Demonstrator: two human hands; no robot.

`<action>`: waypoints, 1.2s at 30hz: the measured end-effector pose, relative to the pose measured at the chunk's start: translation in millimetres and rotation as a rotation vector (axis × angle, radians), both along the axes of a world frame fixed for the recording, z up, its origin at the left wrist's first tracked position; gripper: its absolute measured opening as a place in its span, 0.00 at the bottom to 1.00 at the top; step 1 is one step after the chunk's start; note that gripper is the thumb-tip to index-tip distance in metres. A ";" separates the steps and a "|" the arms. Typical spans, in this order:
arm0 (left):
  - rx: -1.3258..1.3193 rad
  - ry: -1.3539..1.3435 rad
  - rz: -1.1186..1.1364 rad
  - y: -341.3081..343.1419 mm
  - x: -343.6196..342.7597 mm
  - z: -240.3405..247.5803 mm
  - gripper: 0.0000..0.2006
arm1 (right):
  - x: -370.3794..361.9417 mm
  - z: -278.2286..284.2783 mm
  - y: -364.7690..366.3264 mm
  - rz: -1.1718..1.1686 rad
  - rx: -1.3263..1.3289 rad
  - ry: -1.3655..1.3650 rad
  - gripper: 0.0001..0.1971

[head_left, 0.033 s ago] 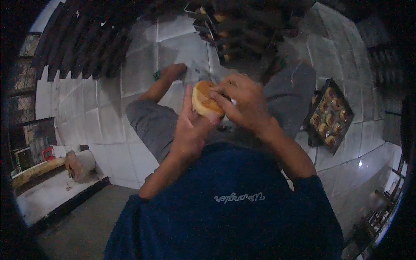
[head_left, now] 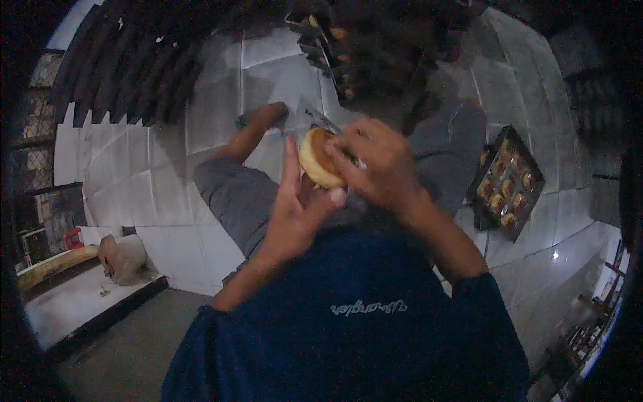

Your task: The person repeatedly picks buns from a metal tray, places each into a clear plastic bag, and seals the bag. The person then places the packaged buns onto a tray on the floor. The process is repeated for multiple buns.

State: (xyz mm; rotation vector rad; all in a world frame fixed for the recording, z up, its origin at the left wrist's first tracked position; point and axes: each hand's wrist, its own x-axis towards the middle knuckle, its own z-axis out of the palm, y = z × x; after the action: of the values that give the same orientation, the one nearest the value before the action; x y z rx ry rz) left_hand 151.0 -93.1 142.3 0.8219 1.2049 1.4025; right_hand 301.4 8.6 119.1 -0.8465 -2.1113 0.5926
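Observation:
A round bun (head_left: 317, 159), pale on the side and golden brown on top, is tilted up in front of my lap. My left hand (head_left: 293, 218) cradles it from below and the left, the thumb along its near edge. From the upper right my right hand (head_left: 378, 161) reaches over it, fingers curled and fingertips on the browned face. A thin metal blade (head_left: 322, 120), seemingly a knife's, juts out past the far side of my right hand. A small white bit shows by the palm; the grip itself is hidden.
At right on the tiled floor stands a dark tray (head_left: 510, 231) with several buns (head_left: 507, 187). Dark stacked trays (head_left: 315, 50) with baked goods are at the far middle; dark slats (head_left: 127, 67) fill the far left. A roll-shaped object (head_left: 122, 258) lies on a ledge at left.
The bun has turned a little, showing more of its pale side. The blade has come into view beyond my right hand. My left thumb has shifted lower along the bun.

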 end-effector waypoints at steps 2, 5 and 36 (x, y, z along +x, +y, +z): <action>-0.108 0.205 -0.056 5.8 4.2 3.9 0.24 | 2.3 1.3 15.9 -0.003 0.207 0.195 0.08; -0.330 0.239 -0.144 30.3 -6.1 -35.8 0.24 | 3.2 -2.0 38.2 -0.052 0.055 0.002 0.07; -0.318 -1.281 -0.046 90.3 17.7 -14.1 0.31 | 28.2 96.5 -12.2 0.113 -0.049 -0.312 0.18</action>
State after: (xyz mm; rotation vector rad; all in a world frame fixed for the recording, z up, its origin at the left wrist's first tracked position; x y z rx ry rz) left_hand 168.7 -2.8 128.2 -0.3132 0.3505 1.2587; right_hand 329.6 -3.7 215.6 -0.8986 -2.4485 0.6046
